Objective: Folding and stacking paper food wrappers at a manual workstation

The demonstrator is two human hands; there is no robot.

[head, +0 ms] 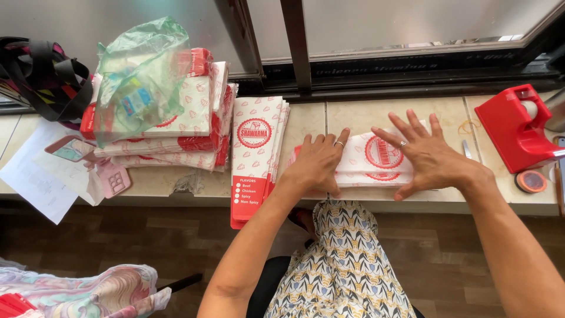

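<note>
Folded red-and-white paper bag (376, 162), near the counter (359, 115) front edge, pressed flat under left hand (316, 165) and right hand (428, 156), fingers spread wide, gripping nothing; risk: uneven pressure may skew the crease or slide it off.

White-and-red paper bags (376, 160) under both hands, flat stack (254, 154) beside, taller pile (176, 126) left, perhaps bagged

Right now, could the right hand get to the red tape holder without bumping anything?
Probably yes. The right hand lies flat on the folded paper packet, and the red tape dispenser sits just beyond it on the counter. Only bare counter and a small blade-like tool lie between.
</note>
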